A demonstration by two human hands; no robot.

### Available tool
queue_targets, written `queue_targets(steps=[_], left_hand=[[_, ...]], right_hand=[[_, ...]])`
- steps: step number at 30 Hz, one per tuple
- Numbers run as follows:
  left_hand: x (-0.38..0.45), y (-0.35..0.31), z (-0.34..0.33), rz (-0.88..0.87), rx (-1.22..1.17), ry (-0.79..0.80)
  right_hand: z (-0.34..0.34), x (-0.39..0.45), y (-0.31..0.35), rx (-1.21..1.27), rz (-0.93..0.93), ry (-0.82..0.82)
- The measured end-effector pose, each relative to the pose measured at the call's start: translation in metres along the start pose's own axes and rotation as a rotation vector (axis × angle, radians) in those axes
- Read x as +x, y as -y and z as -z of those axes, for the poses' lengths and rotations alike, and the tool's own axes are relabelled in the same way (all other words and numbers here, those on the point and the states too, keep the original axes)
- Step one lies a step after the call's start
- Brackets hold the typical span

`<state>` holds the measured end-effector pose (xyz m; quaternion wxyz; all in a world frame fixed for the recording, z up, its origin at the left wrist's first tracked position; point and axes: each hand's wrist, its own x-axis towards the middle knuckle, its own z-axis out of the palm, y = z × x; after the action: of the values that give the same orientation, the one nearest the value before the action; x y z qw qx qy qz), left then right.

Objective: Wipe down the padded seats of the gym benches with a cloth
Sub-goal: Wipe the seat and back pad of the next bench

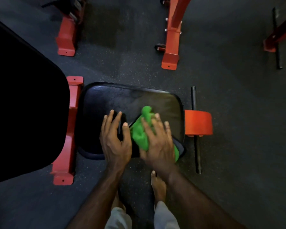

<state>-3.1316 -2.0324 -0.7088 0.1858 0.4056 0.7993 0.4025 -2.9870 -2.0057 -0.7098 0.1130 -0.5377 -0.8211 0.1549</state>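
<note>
Our right hand (157,142) presses the green cloth (141,131) flat against the padded seat (109,100) with spread fingers, a flat grip rather than a closed one. Our left hand (116,138) rests beside it, fingers straight, bracing the seat's near edge. The cloth lies on the near right part of the seat; we judge wiping underway, with the far left still to cover. The black backrest pad (23,104) beside it and other red-framed benches (170,38) beyond look untouched. No containers show.

Backrest pad (23,96) blocks left; seat pad (114,100) ahead lies open.
</note>
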Motion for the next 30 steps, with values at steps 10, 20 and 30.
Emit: queue_targets(steps=[10, 20, 30], left_hand=[[0.013, -0.002, -0.008, -0.034, 0.022, 0.0], [0.004, 0.002, -0.018, -0.071, 0.208, 0.02], [0.063, 0.019, 0.011, 0.025, 0.195, -0.172]], right_hand=[[0.015, 0.019, -0.008, -0.051, 0.032, 0.053], [0.01, 0.055, -0.004, -0.002, -0.123, -0.072], [0.003, 0.112, 0.014, -0.031, -0.047, -0.088]])
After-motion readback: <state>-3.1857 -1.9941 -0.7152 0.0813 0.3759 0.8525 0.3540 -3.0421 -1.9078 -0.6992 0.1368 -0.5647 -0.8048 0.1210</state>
